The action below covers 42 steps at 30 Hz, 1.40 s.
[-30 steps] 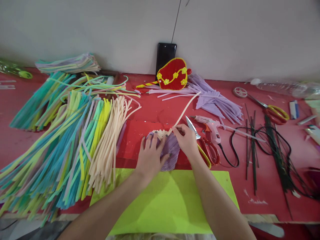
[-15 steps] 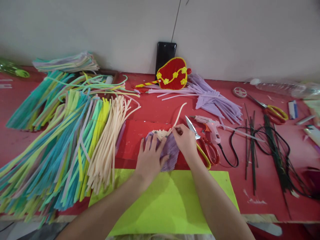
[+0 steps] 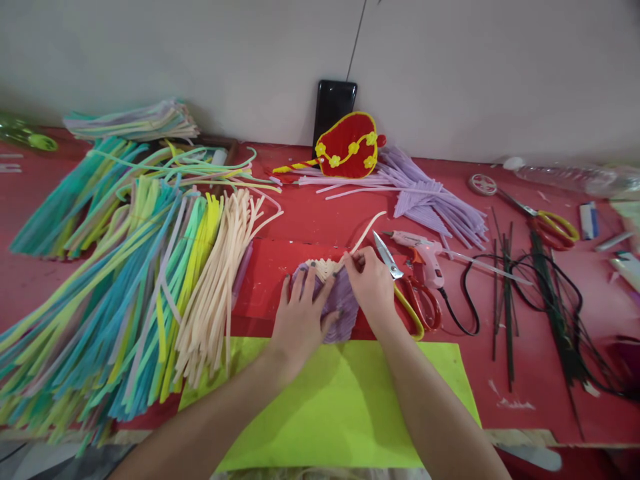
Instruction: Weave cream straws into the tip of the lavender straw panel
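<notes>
My left hand (image 3: 300,317) lies flat with fingers spread on a woven purple piece (image 3: 345,300) that rests on the red table (image 3: 310,220). My right hand (image 3: 370,287) pinches a cream strip (image 3: 367,232) at the top edge of that piece, where a row of cream weave (image 3: 323,268) shows. The free end of the strip curves up and to the right. Both forearms cross a lime green sheet (image 3: 340,407) at the table's near edge.
Bundles of coloured strips (image 3: 125,280) cover the left side. Red-handled scissors (image 3: 405,287), a glue gun (image 3: 425,250), black wires (image 3: 540,293) and another pair of scissors (image 3: 540,217) lie right. A red heart-shaped fan (image 3: 350,147), purple strips (image 3: 430,200) and a phone (image 3: 333,107) sit at the back.
The free end of the cream strip has become shorter and more curled as my right hand draws it through the weave. My left hand has stayed pressed on the purple piece.
</notes>
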Motion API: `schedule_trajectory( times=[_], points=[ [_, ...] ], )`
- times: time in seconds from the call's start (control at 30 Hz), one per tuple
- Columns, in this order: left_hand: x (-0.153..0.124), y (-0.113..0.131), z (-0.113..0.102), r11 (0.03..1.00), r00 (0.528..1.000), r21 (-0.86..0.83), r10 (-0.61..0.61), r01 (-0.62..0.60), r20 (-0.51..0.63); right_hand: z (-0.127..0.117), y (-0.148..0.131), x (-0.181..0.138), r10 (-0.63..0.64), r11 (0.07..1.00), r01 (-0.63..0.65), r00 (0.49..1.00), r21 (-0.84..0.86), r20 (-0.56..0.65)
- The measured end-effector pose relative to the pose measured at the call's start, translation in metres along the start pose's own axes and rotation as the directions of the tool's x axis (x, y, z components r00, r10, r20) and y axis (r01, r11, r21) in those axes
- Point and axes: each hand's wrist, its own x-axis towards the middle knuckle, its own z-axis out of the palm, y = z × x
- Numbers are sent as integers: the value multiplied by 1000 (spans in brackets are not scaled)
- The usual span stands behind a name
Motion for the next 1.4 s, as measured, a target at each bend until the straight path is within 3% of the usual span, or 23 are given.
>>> schedule_trajectory(
  times=[0.23, 1.0, 1.17, 1.4],
  points=[
    [-4, -2, -1, 1000, 1000, -12, 9, -9, -9, 1, 2, -3, -55, 998, 54, 997, 21, 61],
    [-10, -20, -13, 987, 982, -5, 161, -161, 94, 2, 4, -2, -60, 998, 59, 997, 16, 49],
    [-9, -21, -16, 988, 982, -3, 157, -157, 106, -1, 8, 1, -84, 994, 79, 995, 79, 62],
    [-10, -19, -15, 989, 985, -9, 151, -151, 86, -1, 8, 2, -128, 992, 128, 992, 0, 20]
  ],
)
